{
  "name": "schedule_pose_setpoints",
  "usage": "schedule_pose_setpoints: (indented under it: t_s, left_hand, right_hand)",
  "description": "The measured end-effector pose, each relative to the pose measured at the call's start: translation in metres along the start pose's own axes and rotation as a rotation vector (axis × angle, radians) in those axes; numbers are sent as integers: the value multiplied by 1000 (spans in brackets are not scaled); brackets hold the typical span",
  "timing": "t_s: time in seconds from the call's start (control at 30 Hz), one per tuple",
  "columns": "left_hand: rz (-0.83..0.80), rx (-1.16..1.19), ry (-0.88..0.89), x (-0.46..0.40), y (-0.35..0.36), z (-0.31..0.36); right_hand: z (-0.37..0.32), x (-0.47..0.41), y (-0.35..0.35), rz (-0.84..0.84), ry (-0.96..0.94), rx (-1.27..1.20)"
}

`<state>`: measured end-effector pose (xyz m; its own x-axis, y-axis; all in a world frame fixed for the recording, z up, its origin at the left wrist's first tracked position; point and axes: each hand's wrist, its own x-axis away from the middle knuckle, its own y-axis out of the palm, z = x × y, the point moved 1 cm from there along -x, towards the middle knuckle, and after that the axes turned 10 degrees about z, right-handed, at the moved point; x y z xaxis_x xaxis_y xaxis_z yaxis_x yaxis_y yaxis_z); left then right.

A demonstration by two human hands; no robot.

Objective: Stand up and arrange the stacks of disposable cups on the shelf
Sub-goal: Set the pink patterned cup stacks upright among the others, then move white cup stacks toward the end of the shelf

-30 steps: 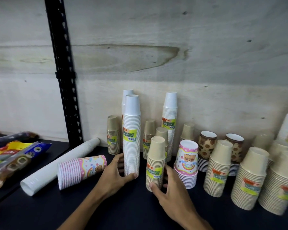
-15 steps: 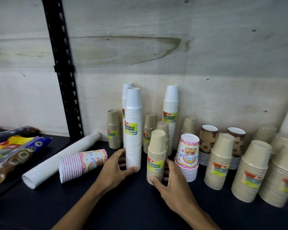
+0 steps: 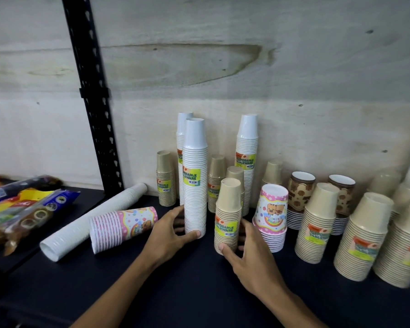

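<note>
On the black shelf many stacks of cups stand upside down. My left hand grips the foot of a tall white stack with a yellow label. My right hand wraps around the base of a short beige stack next to it. A pink patterned stack and a long white stack lie on their sides at the left. Another pink patterned stack stands right of my right hand. More white and beige stacks stand behind.
Large beige stacks and brown patterned cups fill the right side. A black perforated post rises at the back left. Colourful packets lie on the neighbouring shelf at the left. A pale wooden wall closes the back.
Both hands keep the same hold on their stacks. The camera has shifted slightly; the stacks stand where they were.
</note>
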<state>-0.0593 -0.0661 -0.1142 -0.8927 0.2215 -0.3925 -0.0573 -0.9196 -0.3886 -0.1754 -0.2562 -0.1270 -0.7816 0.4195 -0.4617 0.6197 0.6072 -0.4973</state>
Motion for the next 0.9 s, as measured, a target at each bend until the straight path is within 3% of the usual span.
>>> schedule_pose_setpoints:
  t_s: [0.3,0.47,0.7,0.9]
  left_hand:
    - [35,-66,-53,12,-15,11]
    - [138,-117,-66,31,-61,32]
    - [365,-286,-44,17,-130,52]
    - [383,-435,-163,-29,-157,4]
  right_hand:
    - [-15,20,-14,-4,35,149]
    - [-38,43,-19,173,-293,220]
    - [-89,39,26,-123,-494,178]
    - [-126,2,94,-304,-611,341]
